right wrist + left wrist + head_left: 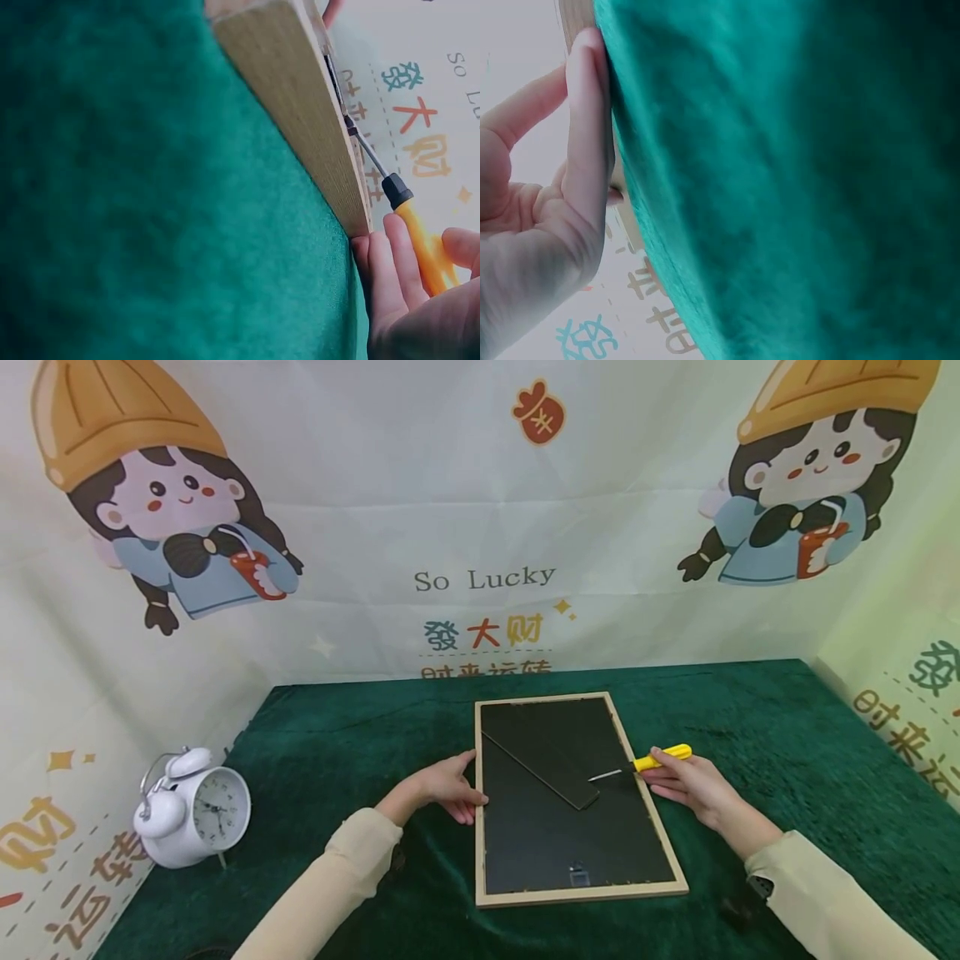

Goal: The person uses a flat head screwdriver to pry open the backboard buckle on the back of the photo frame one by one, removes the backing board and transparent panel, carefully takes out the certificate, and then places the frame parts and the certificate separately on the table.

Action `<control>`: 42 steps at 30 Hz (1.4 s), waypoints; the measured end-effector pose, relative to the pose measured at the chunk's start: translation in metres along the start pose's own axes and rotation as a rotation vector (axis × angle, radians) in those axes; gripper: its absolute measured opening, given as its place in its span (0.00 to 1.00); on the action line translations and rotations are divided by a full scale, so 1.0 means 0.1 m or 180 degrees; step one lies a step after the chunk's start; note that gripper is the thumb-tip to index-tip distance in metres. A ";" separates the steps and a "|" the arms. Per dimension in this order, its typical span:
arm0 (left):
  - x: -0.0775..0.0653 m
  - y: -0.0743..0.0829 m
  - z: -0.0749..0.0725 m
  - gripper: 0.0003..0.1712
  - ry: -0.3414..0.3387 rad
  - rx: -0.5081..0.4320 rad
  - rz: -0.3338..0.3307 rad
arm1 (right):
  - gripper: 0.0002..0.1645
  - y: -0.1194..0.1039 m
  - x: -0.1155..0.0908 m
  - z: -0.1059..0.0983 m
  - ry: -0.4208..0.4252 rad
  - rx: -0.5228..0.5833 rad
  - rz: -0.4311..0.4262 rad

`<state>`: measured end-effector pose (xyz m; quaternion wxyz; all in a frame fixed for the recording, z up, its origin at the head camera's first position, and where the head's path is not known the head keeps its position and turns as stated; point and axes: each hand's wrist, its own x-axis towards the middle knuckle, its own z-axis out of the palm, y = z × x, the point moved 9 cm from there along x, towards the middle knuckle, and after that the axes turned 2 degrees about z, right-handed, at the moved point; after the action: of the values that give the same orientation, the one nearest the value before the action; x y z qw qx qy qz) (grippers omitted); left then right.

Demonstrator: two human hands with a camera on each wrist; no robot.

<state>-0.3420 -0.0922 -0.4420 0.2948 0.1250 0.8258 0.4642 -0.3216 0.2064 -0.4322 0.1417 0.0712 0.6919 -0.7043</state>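
A picture frame (481, 852) with a light wooden rim lies back side up, showing its black backing board (536, 852). A black stand leg (570, 777) runs slantwise across the board. My left hand (450, 787) rests against the frame's left side, thumb and fingers fairly straight along the rim. In my right hand (697, 789) I hold a screwdriver (663, 757) by its yellow handle at the right rim. Its metal shaft points left over the board, with the tip near the leg's lower end. Fingers of this hand touch the wooden side (300, 105) in the right wrist view.
Dark green plush cloth (360, 727) covers the table. A white twin-bell alarm clock (191, 807) stands at the left. Near the board's lower edge sits a small metal hanger (579, 875). A printed white curtain (360, 527) closes off the back and sides.
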 end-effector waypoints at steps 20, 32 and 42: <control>-0.08 0.15 -0.53 0.22 0.0875 0.0910 0.0330 | 0.37 0.01 -0.02 -0.09 0.0002 -0.0360 0.0001; 0.28 0.15 -0.76 0.28 0.0851 0.0897 0.0351 | 0.35 0.42 -0.63 -0.31 0.0014 -0.0132 0.0651; 0.43 0.12 -0.78 0.30 0.0804 0.1112 0.0091 | 0.31 0.49 -0.81 -0.18 0.0083 0.0303 0.0625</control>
<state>-0.4241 -0.1189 -0.4173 0.1562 0.1267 0.9223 0.3301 -0.2315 0.2323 -0.4552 0.1975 0.1545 0.6491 -0.7182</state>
